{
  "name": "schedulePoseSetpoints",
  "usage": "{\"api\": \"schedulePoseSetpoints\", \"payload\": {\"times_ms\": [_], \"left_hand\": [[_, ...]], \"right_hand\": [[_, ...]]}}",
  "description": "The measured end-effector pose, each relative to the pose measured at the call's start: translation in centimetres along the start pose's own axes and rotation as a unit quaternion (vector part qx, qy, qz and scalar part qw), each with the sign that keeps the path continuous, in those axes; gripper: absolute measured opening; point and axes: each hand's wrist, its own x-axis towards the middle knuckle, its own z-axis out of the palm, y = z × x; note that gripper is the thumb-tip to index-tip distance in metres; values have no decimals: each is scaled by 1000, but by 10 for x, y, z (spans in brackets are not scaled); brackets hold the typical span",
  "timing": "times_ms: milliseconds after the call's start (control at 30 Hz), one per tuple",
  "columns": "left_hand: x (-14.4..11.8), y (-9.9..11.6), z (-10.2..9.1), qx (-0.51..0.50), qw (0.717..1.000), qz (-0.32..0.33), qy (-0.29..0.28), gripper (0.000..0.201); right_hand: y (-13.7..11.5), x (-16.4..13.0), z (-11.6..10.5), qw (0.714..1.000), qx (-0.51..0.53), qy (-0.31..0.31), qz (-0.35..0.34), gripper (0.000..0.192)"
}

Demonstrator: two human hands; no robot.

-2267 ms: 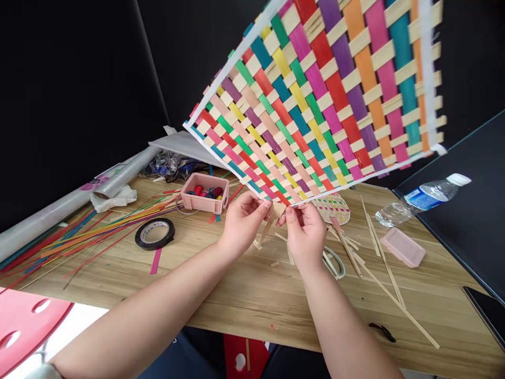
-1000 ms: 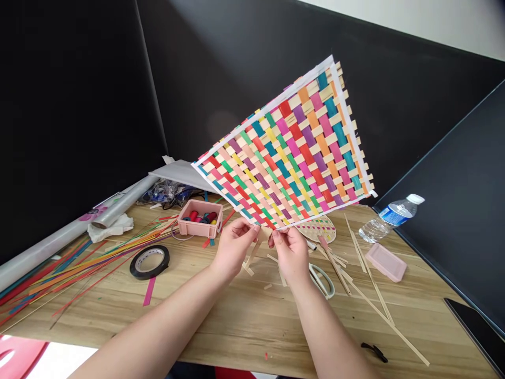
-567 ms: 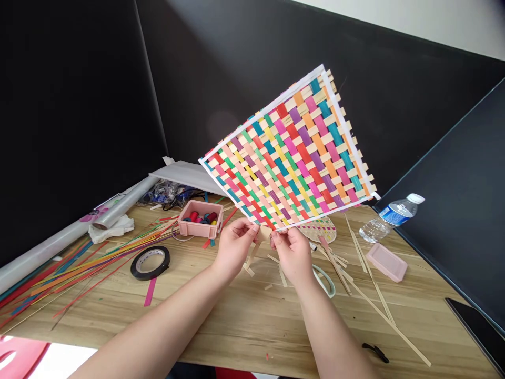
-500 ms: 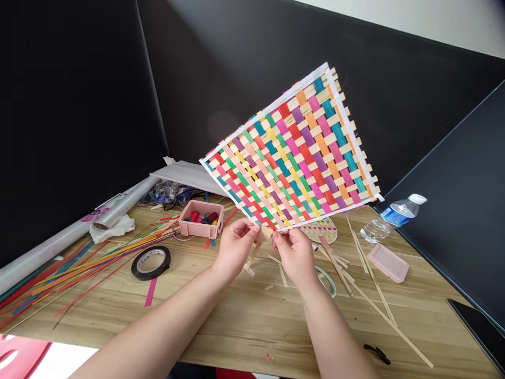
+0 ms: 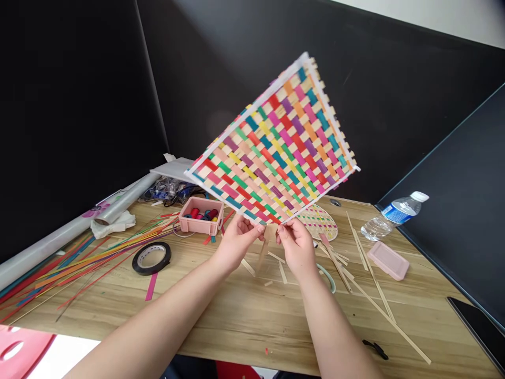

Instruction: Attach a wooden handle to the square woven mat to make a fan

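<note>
Aloft above the wooden table (image 5: 244,316), a multicoloured woven mat (image 5: 276,145) is pinched at its lowest corner by the left hand (image 5: 236,242) and right hand (image 5: 295,247), its diagonal rising up and away to the right. So small a corner grip could let it tip or fray loose strips.

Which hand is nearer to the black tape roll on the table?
Left. The left hand is up at the woven mat's lower edge, to the right of the tape roll. The right hand is farther right, past the left one.
</note>
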Motion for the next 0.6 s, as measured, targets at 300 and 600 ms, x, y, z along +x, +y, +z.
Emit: {"api": "schedulePoseSetpoints", "payload": {"times_ms": [300,600], "left_hand": [[1,4,-6,39,999,11,29,22],[7,5,-10,33,999,-11,34,21]], "right_hand": [[-6,-3,4,999,38,-28,2,22],[-2,-2,-1,995,-79,-25,-56,9]]}}
